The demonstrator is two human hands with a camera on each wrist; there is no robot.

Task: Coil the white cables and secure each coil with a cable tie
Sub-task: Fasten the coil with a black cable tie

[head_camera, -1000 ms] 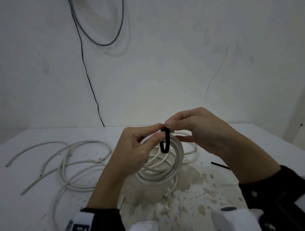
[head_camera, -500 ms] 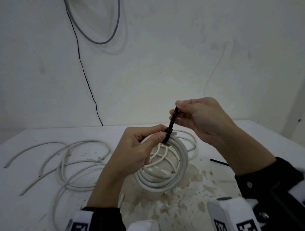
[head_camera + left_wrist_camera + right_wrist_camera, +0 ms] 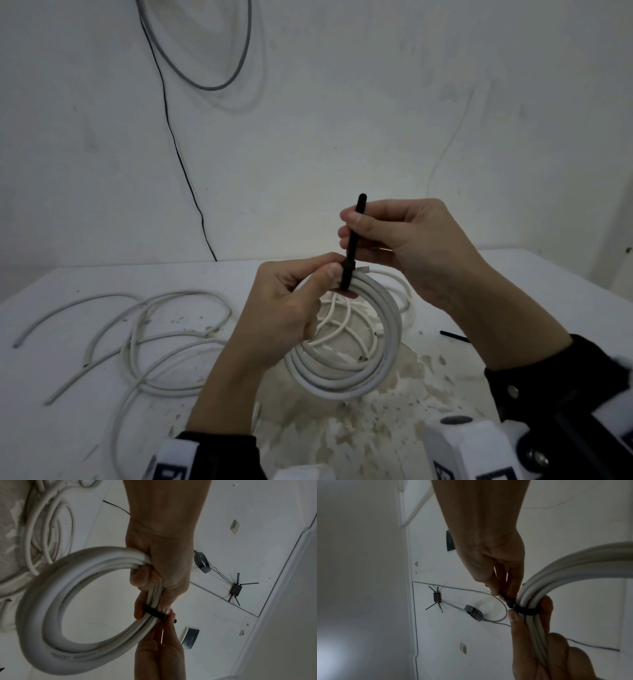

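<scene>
A coil of white cable [image 3: 383, 342] hangs above the table, gripped at its top by my left hand [image 3: 291, 308]. A black cable tie [image 3: 351, 246] is looped tight round the coil's strands beside my left thumb, and its tail stands straight up. My right hand [image 3: 394, 236] pinches that tail above the coil. In the left wrist view the coil [image 3: 72, 601] fills the frame and the tie band [image 3: 152, 612] crosses the strands. The right wrist view shows the band [image 3: 524, 609] wrapped round the bundle [image 3: 556, 577].
Loose white cables [image 3: 137, 329] sprawl over the left of the white table [image 3: 85, 428]. A spare black cable tie [image 3: 454, 337] lies at the right, behind my right forearm. A grey cable loop [image 3: 205, 51] and a thin black wire [image 3: 178, 147] hang on the wall behind.
The tie was a loose loop round the coil a second ago. My right hand has drawn its tail upward, and the band now sits tight on the strands. The left hand kept its grip.
</scene>
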